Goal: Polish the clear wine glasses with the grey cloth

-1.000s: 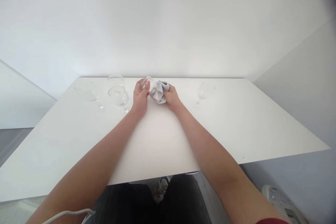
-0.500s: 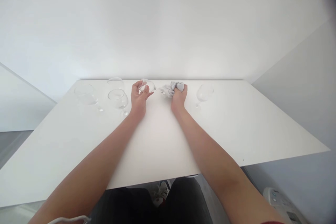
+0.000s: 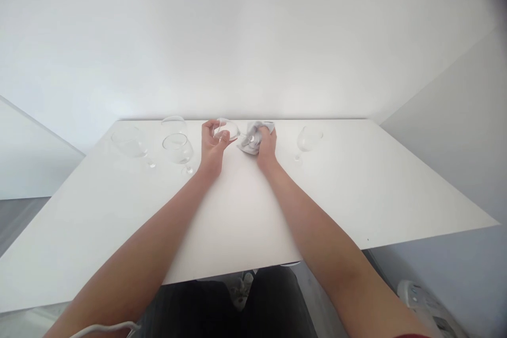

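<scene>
My left hand (image 3: 214, 143) is closed around the bowl of a clear stemmed glass (image 3: 228, 130), which lies on its side in the grip with its foot toward the right. In my right hand (image 3: 268, 143) is a light grey cloth (image 3: 249, 143), bunched against the foot end of that glass. The cloth partly covers the stem and foot. Both hands are over the far middle part of the white table (image 3: 233, 211).
To the left stand several clear stemmed glasses, among them a front one (image 3: 178, 149) and an outer one (image 3: 130, 142). Another stemmed glass (image 3: 309, 139) is on the right. A white wall (image 3: 245, 37) rises behind the table's far edge.
My left hand and its glass have shifted slightly right. My right hand has moved a little left, and the cloth now spreads wider around the foot of the glass.
</scene>
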Motion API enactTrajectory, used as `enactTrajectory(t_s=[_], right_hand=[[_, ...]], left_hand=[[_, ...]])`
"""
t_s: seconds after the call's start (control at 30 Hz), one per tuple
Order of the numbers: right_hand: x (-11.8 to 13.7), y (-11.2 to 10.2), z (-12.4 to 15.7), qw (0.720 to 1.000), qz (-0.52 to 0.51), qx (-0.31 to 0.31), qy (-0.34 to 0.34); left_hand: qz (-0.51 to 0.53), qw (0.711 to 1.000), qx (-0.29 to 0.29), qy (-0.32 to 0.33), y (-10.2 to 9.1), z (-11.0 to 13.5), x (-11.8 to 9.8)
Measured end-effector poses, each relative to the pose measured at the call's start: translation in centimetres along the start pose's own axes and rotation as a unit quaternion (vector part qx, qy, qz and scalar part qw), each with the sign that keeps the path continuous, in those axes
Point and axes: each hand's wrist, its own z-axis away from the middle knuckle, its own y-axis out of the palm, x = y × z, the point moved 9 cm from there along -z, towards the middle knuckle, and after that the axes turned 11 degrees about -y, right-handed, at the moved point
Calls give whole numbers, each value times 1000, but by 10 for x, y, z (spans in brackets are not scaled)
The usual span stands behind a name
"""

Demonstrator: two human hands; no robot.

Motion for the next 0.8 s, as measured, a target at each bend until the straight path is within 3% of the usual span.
enactTrajectory(t_s=[0.1,0.2,0.4,0.5,0.67,0.8], right_hand=[[-12,22,4,989,-104,52,86],[-14,35,5,980,-139,95,104],[-23,14,-1,996,-76,2,45],[-28,10,-1,999,-25,9,43],[-22,13,-2,997,-74,11,26],[-29,9,0,996,-57,-9,68]], left_hand=[[-35,999,-2,18,1,0,-1],[-39,999,-13,31,-1,1,-4],[-52,995,-62,58,-10,5,-16],[-64,992,-88,70,-14,6,-19],[-77,988,-109,83,-18,6,-20],[-71,989,-106,78,-18,8,-20]])
